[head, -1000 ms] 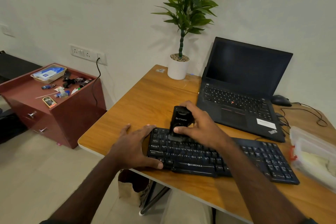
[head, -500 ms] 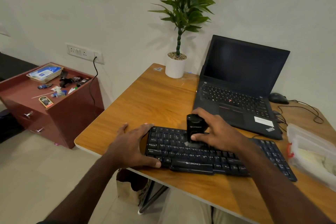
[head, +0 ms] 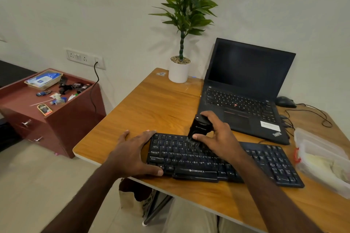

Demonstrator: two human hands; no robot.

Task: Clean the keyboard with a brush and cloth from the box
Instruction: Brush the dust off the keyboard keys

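Note:
A black keyboard (head: 217,164) lies along the near edge of the wooden desk (head: 151,111). My right hand (head: 219,138) grips a stubby black brush (head: 198,128), tilted, with its bristles down on the keyboard's upper rows left of centre. My left hand (head: 132,153) clasps the keyboard's left end, thumb on the front edge and fingers at the back corner. At the far right stands a clear plastic box (head: 322,159) with a pale cloth (head: 325,166) inside.
An open black laptop (head: 244,91) sits just behind the keyboard, with a mouse (head: 285,101) and cables to its right. A potted plant (head: 180,70) stands at the desk's back edge. A red-brown cabinet (head: 47,108) with small clutter is at the left.
My right hand swept the brush rightward along the keyboard's upper rows, then back toward the left. My left hand stayed on the keyboard's left end.

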